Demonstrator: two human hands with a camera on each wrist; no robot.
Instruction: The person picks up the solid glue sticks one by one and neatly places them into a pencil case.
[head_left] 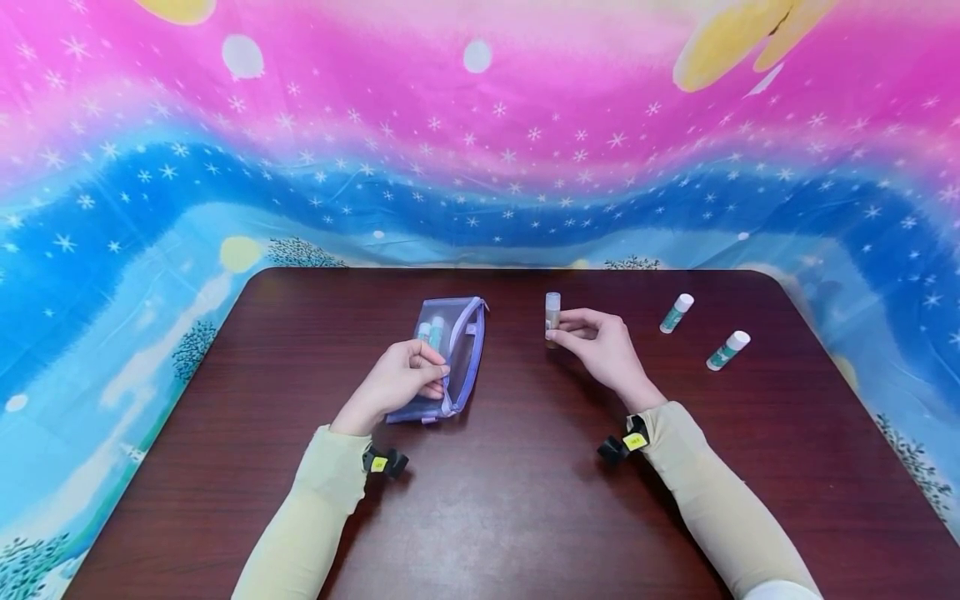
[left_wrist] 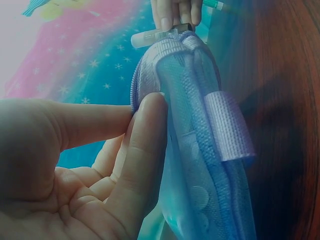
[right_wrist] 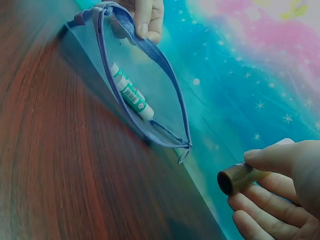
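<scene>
My left hand (head_left: 401,377) pinches one edge of a purple mesh zipper pouch (head_left: 471,367) between thumb and fingers. The pouch's mouth gapes towards the right. Inside it, seen through the mesh, lie two green-and-white glue sticks (head_left: 435,332); the right wrist view shows one of them (right_wrist: 132,97) plainly. To the right of the pouch, my right hand (head_left: 603,348) pinches a glue stick (head_left: 552,308) with a brownish body and a pale cap, held upright and apart from the pouch. Its dark, round base (right_wrist: 225,183) faces the right wrist camera.
Two more green-and-white glue sticks with white caps, a farther one (head_left: 677,314) and a nearer one (head_left: 727,351), are on the right of the dark brown table (head_left: 487,508). A patterned pink and blue cloth (head_left: 480,175) hangs behind the table.
</scene>
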